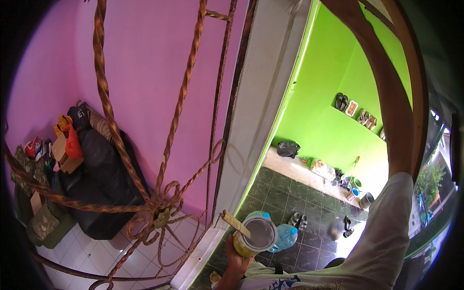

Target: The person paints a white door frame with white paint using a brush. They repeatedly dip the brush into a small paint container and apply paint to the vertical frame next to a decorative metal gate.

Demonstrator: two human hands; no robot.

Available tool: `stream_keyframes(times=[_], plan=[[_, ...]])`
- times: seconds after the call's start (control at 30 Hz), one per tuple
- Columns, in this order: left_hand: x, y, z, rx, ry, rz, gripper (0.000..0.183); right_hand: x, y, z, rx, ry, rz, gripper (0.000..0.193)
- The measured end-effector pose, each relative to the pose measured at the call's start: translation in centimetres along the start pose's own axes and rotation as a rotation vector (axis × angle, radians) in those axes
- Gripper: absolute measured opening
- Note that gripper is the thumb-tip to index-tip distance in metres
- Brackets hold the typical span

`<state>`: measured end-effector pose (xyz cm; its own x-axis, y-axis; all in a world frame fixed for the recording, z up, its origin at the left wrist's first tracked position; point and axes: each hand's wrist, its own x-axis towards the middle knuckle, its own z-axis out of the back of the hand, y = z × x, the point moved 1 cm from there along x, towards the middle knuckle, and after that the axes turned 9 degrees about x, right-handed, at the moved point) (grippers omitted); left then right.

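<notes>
My left hand (236,260) is closed round the side of a small paint can (252,247) with yellowish stains on the outside and grey-white inside. A flat wooden handle (235,223) sticks out over its rim; the lower end sits inside, and I cannot tell what tool it belongs to. My right arm (394,111) reaches up past the top edge, so the right hand is out of sight. To the left of the can rises a rusty, twisted iron window grille (159,215), beside a whitish frame (258,96).
Below the can stand large blue-tinted water bottles (284,239) on dark floor tiles (309,246), with sandals (298,221) nearby. Bags and buckets (353,194) line the ledge under the green wall (314,121). Behind the grille is a black sofa (96,169) against a pink wall (145,72).
</notes>
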<state>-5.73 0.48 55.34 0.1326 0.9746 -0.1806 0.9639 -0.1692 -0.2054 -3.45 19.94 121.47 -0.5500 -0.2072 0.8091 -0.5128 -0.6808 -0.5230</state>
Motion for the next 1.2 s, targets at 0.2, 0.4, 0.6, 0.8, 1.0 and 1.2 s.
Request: stream_keyframes(times=[0.2, 0.4, 0.6, 0.8, 1.0, 1.2], plan=[[-0.4, -0.3, 0.6, 0.003, -0.042, -0.044, 0.071, 0.7, 2.1, -0.1, -0.150, -0.068, 0.305, 0.012], [-0.9, -0.6, 1.2, 0.022, -0.092, -0.051, 0.072, -10.2, 1.0, -5.8, -0.319, 0.094, 0.492, 0.038], [-0.3, -0.1, 2.6, 0.068, -0.050, -0.041, 0.069, -10.4, 3.4, -4.3, -0.231, 0.075, 0.475, 0.025], [-0.3, 0.1, 2.3, 0.018, -0.045, -0.056, 0.067, -11.6, 4.8, -4.2, -0.176, 0.183, 0.366, 0.034], [-0.7, -0.1, 1.7, 0.040, -0.061, -0.068, 0.068, -11.7, 6.9, -3.0, -0.101, 0.149, 0.307, 0.035], [-0.7, -0.1, 0.9, 0.053, -0.040, -0.060, 0.070, -3.5, 3.4, -0.5, -0.199, -0.135, 0.508, 0.021]])
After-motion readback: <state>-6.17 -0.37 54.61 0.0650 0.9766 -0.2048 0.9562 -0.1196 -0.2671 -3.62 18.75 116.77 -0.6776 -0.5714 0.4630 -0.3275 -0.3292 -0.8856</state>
